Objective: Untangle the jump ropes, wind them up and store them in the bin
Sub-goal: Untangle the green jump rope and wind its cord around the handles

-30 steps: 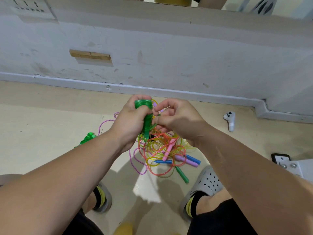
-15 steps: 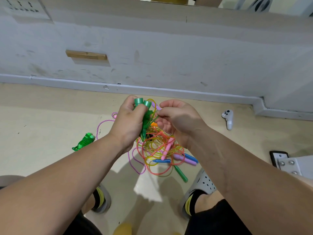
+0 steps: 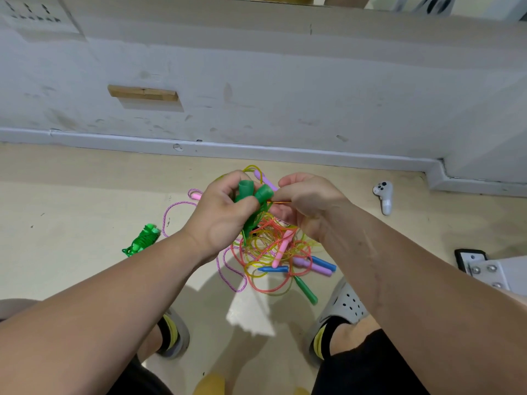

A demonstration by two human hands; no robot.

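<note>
Green handles (image 3: 253, 192), two of them, stand upright in L hand (image 3: 219, 220), fingers curled round them & thumb across the front. R hand (image 3: 310, 203) sits just beside, knuckles up, fingertips pinching a thin orange cord (image 3: 281, 201) that runs to the handles. Both forearms reach fwd, hands nearly touching. Tangle of ropes (image 3: 273, 249) lies on the floor (image 3: 85, 195) right below the hands. Wound green rope (image 3: 141, 240) lies apart, down-left of L hand.

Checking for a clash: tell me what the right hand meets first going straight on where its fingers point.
Probably the green handles gripped in the left hand, just beyond the orange cord the right hand pinches; depth uncertain.
</note>
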